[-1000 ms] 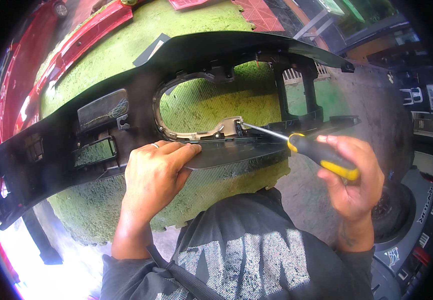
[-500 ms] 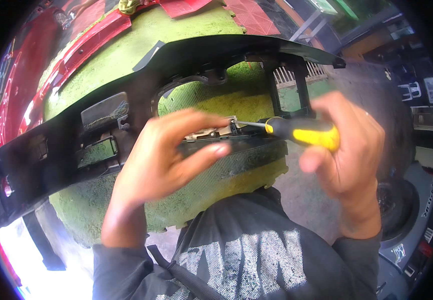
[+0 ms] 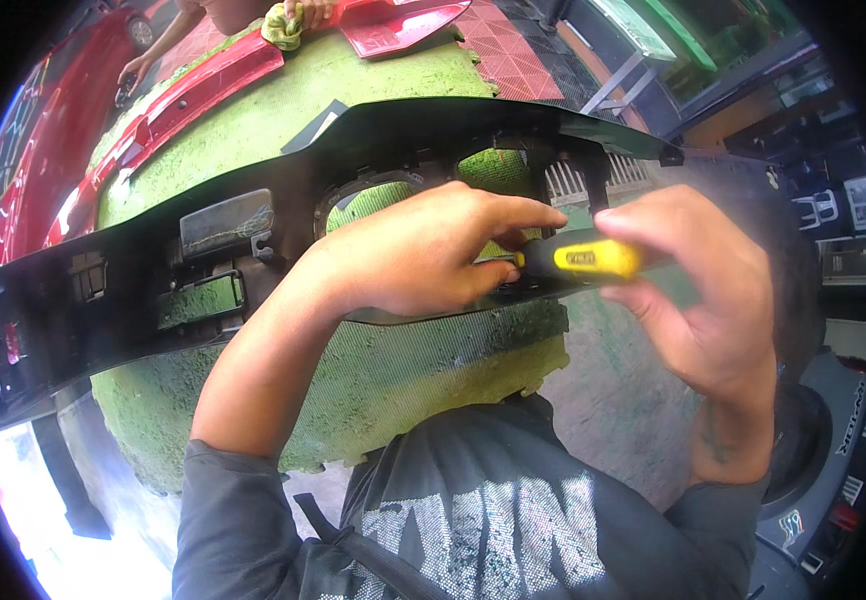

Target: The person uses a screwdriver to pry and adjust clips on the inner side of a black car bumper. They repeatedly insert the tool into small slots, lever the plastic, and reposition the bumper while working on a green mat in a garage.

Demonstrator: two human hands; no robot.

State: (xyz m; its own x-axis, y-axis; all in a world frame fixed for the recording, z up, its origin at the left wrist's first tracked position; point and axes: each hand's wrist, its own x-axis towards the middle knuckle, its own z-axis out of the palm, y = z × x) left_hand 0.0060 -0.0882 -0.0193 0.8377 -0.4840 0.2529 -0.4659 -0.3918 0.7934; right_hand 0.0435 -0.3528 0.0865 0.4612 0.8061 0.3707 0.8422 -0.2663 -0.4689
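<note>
In the head view, the screwdriver [image 3: 551,256] looks light and stiff, best taken by its thick handle [image 3: 598,259], over the dark panel [image 3: 298,205]. The right hand [image 3: 708,290] curls loosely round it; the left hand's [image 3: 418,250] thumb and forefinger stand parted, any grip hidden. Half a second on, that hand has shifted right, hiding the metal shaft.

Yellow-and-black screwdriver [image 3: 588,258] in right fingers [image 3: 638,222] over black panel [image 3: 113,285]

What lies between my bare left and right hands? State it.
A rounded black-and-yellow screwdriver handle lies between your left hand and right hand, in the head view.
</note>
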